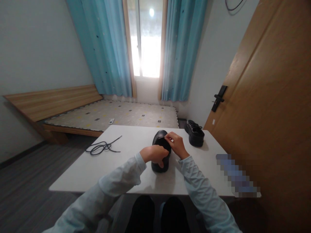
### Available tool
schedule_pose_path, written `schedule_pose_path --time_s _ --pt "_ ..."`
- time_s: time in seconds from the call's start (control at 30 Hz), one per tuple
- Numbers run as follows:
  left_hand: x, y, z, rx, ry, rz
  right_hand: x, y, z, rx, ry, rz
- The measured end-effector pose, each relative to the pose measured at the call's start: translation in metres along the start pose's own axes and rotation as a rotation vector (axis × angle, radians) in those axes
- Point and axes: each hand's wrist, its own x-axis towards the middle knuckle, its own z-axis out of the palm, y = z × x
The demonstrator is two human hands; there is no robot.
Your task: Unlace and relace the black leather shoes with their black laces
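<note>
A black shoe (pixel 159 139) rests on the white table (pixel 97 174), its toe pointing away from me. My left hand (pixel 156 153) lies across the middle of this shoe with its fingers wrapped over the opening, gripping it. At the shoe's front part, my right hand (pixel 176 142) has its thumb and finger pinched together on the upper; whatever is between the fingertips is too small to make out. To the left, a loose dark shoelace (pixel 103 147) lies in loops. A second black shoe (pixel 194 132), with its lace threaded, stands at the table's back right.
A blurred-out bluish item (pixel 235 174) lies along the table's right edge. Beyond the table is a bed (pixel 128 113) with a small white object (pixel 111 121) on it. A wooden door (pixel 272 97) stands close on the right.
</note>
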Motion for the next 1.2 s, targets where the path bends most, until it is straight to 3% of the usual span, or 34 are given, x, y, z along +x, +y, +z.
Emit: schedule_pose_path --time_s 0.17,0.43,0.7,0.8,0.9,0.97,1.03,1.1,1.2 --pt "-0.002 0.006 -0.005 0.008 -0.021 0.013 0.0 -0.001 -0.004 -0.018 0.005 0.003" --pt "-0.006 0.007 0.0 -0.069 0.059 -0.048 -0.002 0.0 -0.004 -0.018 0.018 -0.001" --pt "-0.005 0.002 0.001 -0.138 0.029 -0.048 -0.003 0.001 -0.004 -0.002 0.015 -0.011" --pt "-0.013 -0.001 0.0 -0.323 0.164 -0.008 -0.003 0.002 -0.004 -0.001 0.021 -0.009" --pt "-0.029 -0.007 0.001 -0.485 0.464 -0.008 -0.004 0.001 -0.004 0.0 0.021 -0.015" --pt "-0.041 -0.015 0.005 -0.503 0.664 -0.134 -0.004 0.001 -0.004 0.002 0.022 -0.02" --pt "-0.052 -0.027 0.013 -0.461 0.755 -0.32 -0.005 0.001 -0.004 0.006 0.027 -0.021" --pt "-0.062 -0.041 0.027 -0.341 0.739 -0.543 -0.005 0.001 -0.004 0.011 0.03 -0.017" --pt "-0.075 -0.063 0.054 -0.14 0.54 -0.823 -0.005 0.001 -0.004 0.022 0.031 -0.011"
